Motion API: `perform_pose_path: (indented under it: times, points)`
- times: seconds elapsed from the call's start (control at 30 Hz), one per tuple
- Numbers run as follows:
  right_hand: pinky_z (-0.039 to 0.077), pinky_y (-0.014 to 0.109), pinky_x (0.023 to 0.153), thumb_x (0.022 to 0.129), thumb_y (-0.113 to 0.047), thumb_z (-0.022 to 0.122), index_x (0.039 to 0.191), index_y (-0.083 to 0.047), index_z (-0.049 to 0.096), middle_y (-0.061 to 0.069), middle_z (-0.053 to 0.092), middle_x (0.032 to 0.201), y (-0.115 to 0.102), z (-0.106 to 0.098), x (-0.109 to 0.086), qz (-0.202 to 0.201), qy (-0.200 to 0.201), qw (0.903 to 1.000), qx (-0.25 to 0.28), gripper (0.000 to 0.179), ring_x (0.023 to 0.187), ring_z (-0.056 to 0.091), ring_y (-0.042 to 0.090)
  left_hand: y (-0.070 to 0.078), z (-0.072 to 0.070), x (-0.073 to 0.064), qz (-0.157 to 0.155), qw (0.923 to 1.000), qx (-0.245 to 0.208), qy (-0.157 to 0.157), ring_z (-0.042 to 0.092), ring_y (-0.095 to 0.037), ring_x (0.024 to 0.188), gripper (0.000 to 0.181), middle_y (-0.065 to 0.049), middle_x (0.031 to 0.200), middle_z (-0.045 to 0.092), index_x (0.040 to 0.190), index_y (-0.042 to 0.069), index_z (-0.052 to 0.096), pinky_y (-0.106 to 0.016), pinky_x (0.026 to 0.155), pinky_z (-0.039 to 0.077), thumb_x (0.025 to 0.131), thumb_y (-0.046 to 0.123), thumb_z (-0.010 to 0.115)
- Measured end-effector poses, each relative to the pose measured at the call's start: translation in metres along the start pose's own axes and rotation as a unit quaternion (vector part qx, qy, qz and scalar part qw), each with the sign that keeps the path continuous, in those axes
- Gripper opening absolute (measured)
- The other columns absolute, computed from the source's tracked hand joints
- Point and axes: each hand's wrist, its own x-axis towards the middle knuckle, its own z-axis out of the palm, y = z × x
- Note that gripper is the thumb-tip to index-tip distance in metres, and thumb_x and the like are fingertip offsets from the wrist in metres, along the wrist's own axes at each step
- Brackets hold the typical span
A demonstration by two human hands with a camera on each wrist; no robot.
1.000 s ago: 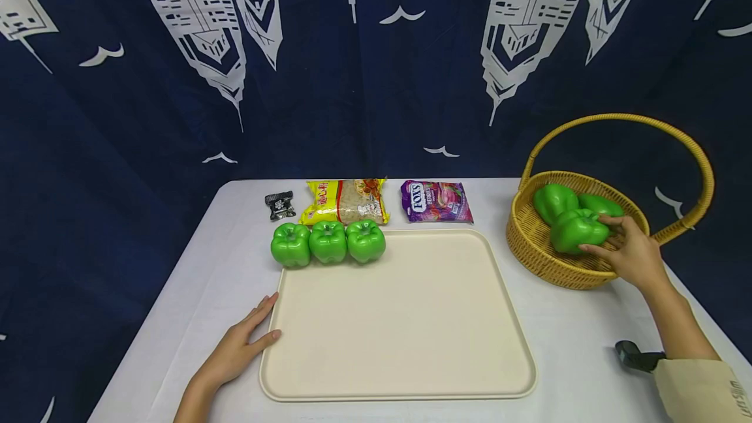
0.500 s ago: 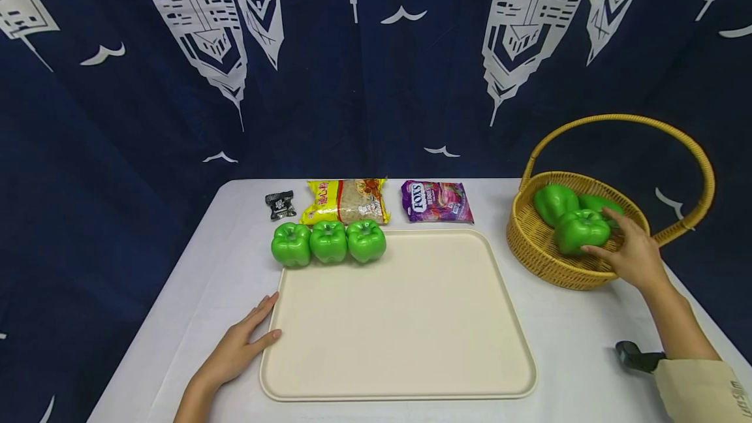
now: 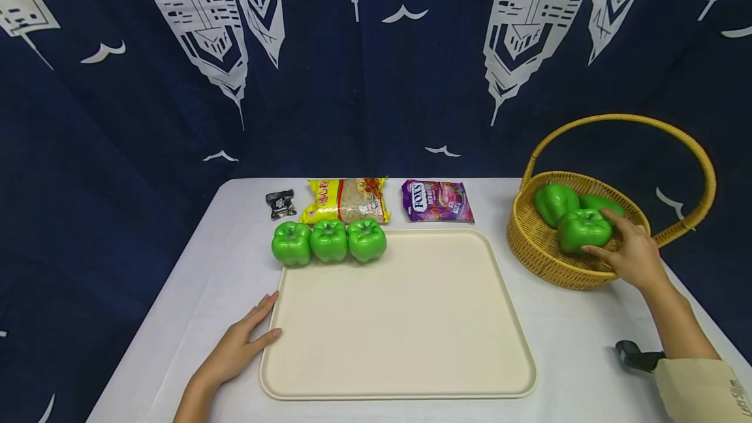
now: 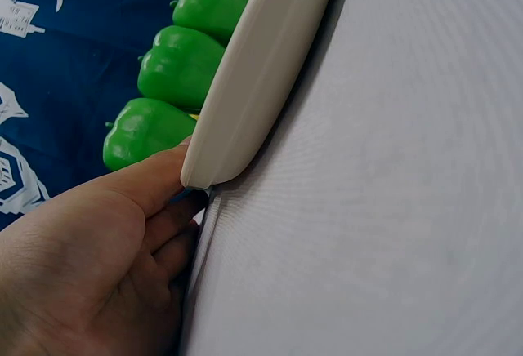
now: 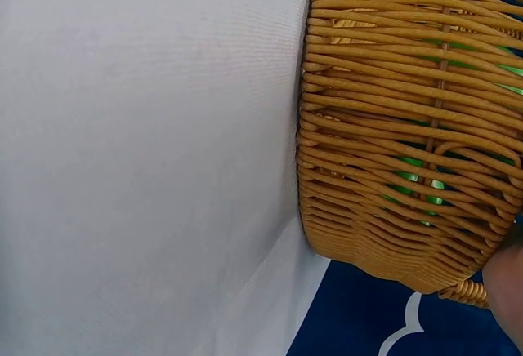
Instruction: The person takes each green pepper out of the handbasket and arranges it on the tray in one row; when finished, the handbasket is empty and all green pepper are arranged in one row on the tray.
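Observation:
My left hand [image 3: 235,348] lies at the left rim of a cream tray [image 3: 399,318], fingers extended and the thumb tip on the rim. In the left wrist view its fingers reach up to the tray corner. Over at the right, my right hand [image 3: 634,253] reaches into a wicker basket [image 3: 546,269]. Thumb and fingers grip the right side of a green bell pepper [image 3: 583,228]. Two more green peppers, one rounded [image 3: 555,203] and one partly hidden [image 3: 599,204], lie behind it. The right wrist view shows mainly the basket's woven side [image 5: 400,127].
Three green bell peppers [image 3: 329,241] stand in a row at the tray's far left edge. Behind are a small black packet [image 3: 281,204], a yellow food bag [image 3: 352,201] and a purple candy bag [image 3: 437,201]. The basket's tall handle [image 3: 628,117] arches above. A black device [image 3: 637,356] sits by the right sleeve.
The gripped pepper has shifted slightly right and turned so its stem end faces more upward. My right fingers have moved a little on it. The left hand and the tray stay put.

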Motion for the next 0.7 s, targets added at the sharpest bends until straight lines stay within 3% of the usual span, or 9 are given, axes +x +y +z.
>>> perform_pose_path:
  times: [0.1,0.23,0.37,0.6,0.7]
  points:
    - [0.031,0.061,0.070,0.074,-0.013,0.079,0.141,0.003,0.029,0.039,0.040,0.122,0.000,0.000,0.000,-0.002,0.006,1.0000,-0.001,0.085,0.092,0.038,0.048,0.000,0.000,0.000,-0.001,1.0000,-0.002,-0.001,0.024,-0.039,0.133,0.064,-0.018,0.146,0.028,0.144,0.015,0.035,-0.060,0.102,0.022,0.088,0.034,0.062]
    - [0.025,0.069,0.086,0.070,-0.006,0.080,0.143,0.001,0.026,0.037,0.031,0.133,0.000,0.000,0.001,-0.012,0.016,0.9997,0.017,0.091,0.115,0.029,0.054,0.001,-0.001,0.000,-0.001,1.0000,-0.003,-0.001,0.024,-0.038,0.133,0.064,-0.018,0.146,0.029,0.144,0.015,0.035,-0.060,0.102,0.022,0.088,0.034,0.062]
    - [0.016,0.069,0.097,0.065,-0.001,0.082,0.143,0.001,0.027,0.034,0.028,0.134,0.000,0.001,0.002,-0.033,0.032,0.9984,0.033,0.095,0.126,0.018,0.053,0.001,-0.001,0.001,-0.002,1.0000,-0.002,-0.001,0.024,-0.038,0.134,0.065,-0.018,0.146,0.028,0.144,0.015,0.035,-0.059,0.102,0.022,0.088,0.034,0.062]
    - [0.023,0.064,0.090,0.060,-0.003,0.086,0.135,0.006,0.036,0.033,0.032,0.130,-0.008,0.001,0.005,-0.043,0.061,0.9961,0.047,0.091,0.116,0.026,0.050,-0.001,0.000,0.000,-0.005,1.0000,-0.004,-0.002,0.023,-0.038,0.134,0.065,-0.018,0.147,0.028,0.144,0.015,0.035,-0.060,0.102,0.021,0.088,0.035,0.062]
    - [0.026,0.063,0.090,0.064,-0.009,0.085,0.138,0.005,0.031,0.034,0.034,0.130,-0.019,-0.003,0.007,-0.021,0.057,0.9960,0.065,0.092,0.113,0.031,0.051,0.000,0.000,0.000,-0.004,1.0000,-0.004,-0.002,0.023,-0.038,0.134,0.065,-0.018,0.147,0.028,0.144,0.014,0.035,-0.059,0.102,0.021,0.088,0.035,0.062]
